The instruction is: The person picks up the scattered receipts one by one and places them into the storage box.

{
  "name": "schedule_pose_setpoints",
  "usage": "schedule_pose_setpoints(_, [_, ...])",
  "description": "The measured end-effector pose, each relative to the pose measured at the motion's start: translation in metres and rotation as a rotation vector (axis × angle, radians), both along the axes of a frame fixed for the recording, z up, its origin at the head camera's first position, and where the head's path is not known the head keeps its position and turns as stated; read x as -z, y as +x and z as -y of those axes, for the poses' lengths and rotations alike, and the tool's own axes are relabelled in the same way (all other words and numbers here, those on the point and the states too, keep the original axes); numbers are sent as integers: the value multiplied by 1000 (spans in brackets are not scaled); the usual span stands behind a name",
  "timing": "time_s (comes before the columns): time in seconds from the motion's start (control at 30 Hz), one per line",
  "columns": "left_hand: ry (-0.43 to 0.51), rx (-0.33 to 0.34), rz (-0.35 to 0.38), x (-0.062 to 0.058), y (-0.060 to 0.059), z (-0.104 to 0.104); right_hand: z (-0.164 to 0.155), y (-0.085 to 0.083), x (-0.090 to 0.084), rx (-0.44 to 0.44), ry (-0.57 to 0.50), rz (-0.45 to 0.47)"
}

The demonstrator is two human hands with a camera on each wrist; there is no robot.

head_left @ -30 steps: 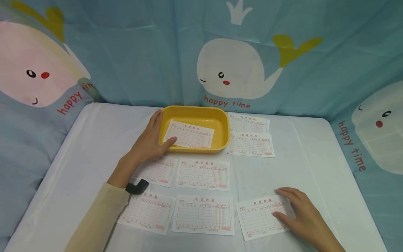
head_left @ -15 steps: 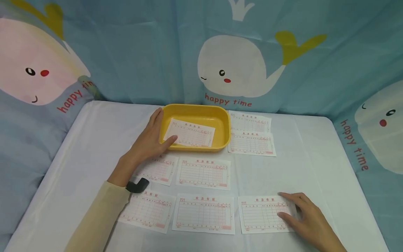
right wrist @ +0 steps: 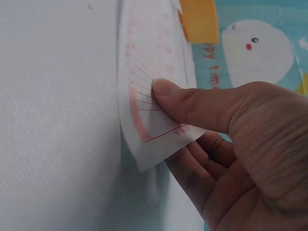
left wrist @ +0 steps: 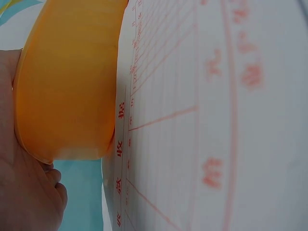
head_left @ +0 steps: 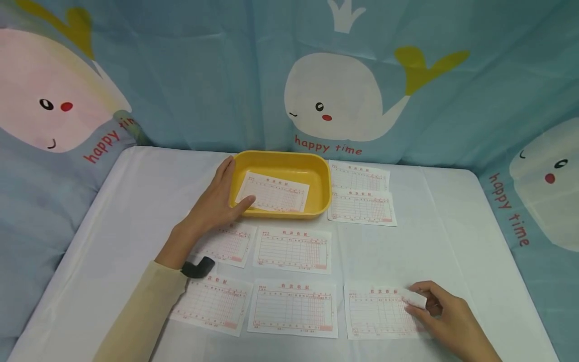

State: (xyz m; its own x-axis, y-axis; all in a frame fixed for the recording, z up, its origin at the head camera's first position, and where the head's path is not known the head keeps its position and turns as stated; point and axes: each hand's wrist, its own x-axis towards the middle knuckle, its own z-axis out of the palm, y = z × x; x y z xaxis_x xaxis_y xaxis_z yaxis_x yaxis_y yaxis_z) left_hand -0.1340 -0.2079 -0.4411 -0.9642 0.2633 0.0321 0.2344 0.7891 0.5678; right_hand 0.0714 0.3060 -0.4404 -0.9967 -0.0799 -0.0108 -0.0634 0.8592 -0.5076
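A second ago the right hand (head_left: 445,314) lay flat on the near-right receipt (head_left: 377,311); now thumb and fingers pinch its right edge, curling it off the table (head_left: 135,201). The left hand (head_left: 217,201) stays with fingers relaxed against the yellow tray (head_left: 323,188), which holds one receipt. The curtain (head_left: 203,75) reads "happy time"; the red print on the forms is too small to read.

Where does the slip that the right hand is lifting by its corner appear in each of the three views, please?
Head: the slip lies at bottom right, its right edge curled up by the right hand.
Left wrist: not in it.
Right wrist: the slip runs down the centre, pinched by thumb and fingers.
Shared landmark: the yellow tray.
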Motion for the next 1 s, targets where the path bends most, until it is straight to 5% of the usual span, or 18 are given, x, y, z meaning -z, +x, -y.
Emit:
schedule_pose_setpoints(0.33, [5,7,-21,1,-1,-1,-5,5,-4,132,-9,125])
schedule_pose_setpoints(0.63, [4,-5,-14,0,1,0,-14,1,-15,214,-207,357])
schedule_pose_setpoints(1.0, [1,-4,-13,0,1,-1,-19,-8,-19,349,-356,333])
